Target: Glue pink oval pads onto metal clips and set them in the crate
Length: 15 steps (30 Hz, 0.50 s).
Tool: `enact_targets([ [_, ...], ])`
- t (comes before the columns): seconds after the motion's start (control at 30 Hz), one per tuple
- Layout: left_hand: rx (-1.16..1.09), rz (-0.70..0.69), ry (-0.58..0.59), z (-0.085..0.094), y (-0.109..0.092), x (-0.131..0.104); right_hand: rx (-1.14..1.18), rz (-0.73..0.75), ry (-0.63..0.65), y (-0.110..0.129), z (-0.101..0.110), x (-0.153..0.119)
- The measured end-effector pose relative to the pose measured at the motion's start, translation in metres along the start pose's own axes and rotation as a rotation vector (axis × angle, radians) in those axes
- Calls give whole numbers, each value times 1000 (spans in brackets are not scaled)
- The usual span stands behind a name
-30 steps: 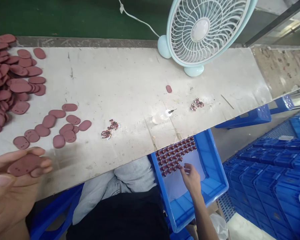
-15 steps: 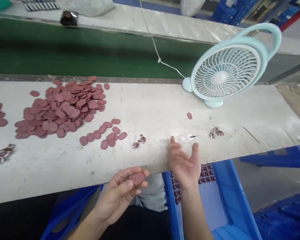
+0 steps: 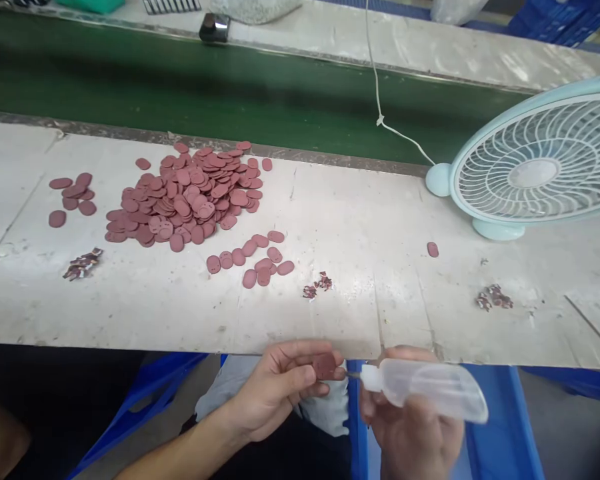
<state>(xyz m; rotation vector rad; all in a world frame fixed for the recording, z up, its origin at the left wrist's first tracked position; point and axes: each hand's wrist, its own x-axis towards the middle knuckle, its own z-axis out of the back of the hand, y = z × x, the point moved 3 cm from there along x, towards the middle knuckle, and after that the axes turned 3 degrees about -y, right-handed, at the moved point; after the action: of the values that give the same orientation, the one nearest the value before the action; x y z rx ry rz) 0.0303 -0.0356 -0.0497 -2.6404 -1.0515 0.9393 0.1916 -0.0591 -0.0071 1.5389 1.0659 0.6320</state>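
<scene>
Between the thumb and fingers of my left hand (image 3: 287,383) is a small reddish-brown oval piece (image 3: 324,366), held just past the table's front edge. My right hand (image 3: 415,420) grips a translucent squeeze bottle (image 3: 433,387) with a white cap and a thin dark needle tip. The bottle lies sideways in the hand, its tip pointing left and close to the oval piece; whether it touches cannot be made out. A big heap of similar oval pieces (image 3: 180,193) lies on the table, with several more loose ones (image 3: 249,278) in front of it.
A light blue fan (image 3: 535,172) stands at the right of the white table (image 3: 350,220). Small clusters of brownish bits (image 3: 83,264) lie about, along with a thin stick (image 3: 587,320). Below the edge is a blue crate (image 3: 505,413). A green strip (image 3: 280,100) runs behind.
My right hand has picked up the squeeze bottle from the table and brought it beside the oval piece in my left hand. The view has shifted left.
</scene>
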Motion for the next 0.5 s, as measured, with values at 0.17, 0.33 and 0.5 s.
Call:
enact_targets([
  [0.17,33,2,-9,1,5,-1,-198,291,-167,-6,-12,-18],
  [0.33,41,-10,-12,3,5,-1,-285,309,-256,-6,-13,-20],
  [0.5,30,-18,-11,3,5,0,-242,157,-156,-26,14,-27],
])
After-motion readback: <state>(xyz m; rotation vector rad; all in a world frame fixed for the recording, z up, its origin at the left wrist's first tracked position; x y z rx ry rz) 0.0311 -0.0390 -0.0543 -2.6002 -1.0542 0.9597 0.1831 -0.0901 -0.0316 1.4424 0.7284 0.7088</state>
